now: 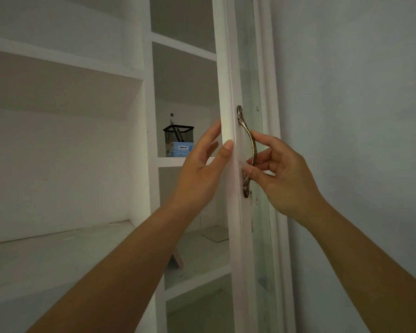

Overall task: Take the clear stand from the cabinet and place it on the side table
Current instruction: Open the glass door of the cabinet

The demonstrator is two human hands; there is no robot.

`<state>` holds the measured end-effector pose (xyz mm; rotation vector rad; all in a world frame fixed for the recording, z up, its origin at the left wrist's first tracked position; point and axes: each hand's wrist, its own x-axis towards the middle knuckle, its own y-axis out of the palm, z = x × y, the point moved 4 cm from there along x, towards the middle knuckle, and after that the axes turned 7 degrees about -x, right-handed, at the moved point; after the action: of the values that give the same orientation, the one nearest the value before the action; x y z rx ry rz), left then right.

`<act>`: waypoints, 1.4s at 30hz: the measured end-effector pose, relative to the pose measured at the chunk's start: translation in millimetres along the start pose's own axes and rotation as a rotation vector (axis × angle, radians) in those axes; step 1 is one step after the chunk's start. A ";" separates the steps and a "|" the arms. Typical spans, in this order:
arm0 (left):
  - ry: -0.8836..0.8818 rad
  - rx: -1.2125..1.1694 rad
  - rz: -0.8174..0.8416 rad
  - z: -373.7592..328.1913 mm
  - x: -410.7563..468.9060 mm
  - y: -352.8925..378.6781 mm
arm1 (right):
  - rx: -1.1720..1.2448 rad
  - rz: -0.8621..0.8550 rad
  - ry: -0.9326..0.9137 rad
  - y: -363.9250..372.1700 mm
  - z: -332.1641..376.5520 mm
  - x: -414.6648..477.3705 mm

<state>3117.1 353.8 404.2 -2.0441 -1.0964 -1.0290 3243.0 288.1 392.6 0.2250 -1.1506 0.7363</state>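
Observation:
The white cabinet (151, 97) stands with its glass door (228, 75) swung out, edge-on to me. A clear stand (215, 234) rests on the lower shelf (197, 267), partly hidden behind the door's edge. My left hand (202, 171) clasps the door's edge, thumb on the front and fingers behind it. My right hand (286, 179) pinches the curved bronze door handle (251, 145) with its fingertips. Both hands are above the clear stand and apart from it.
A black mesh pen holder (178, 135) and a blue pack (180, 150) sit on the shelf above. A small pinkish object (177, 258) lies on the lower shelf, half hidden by my left forearm. Wide open shelves run to the left; a plain wall (358, 116) is on the right.

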 end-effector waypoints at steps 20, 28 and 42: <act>0.029 -0.152 0.002 -25.4 -5.5 102.4 | 0.001 -0.005 0.184 -93.1 -22.4 -73.2; 0.070 -0.133 0.048 -23.5 -22.1 156.9 | -0.030 0.045 0.255 -112.8 -45.7 -120.9; 0.057 0.023 0.075 -6.4 -40.7 226.5 | -0.009 0.006 0.357 -153.3 -95.1 -177.7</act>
<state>3296.0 223.0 342.0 -2.0095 -0.9906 -1.0264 3374.2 149.5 226.1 0.0779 -0.8146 0.7418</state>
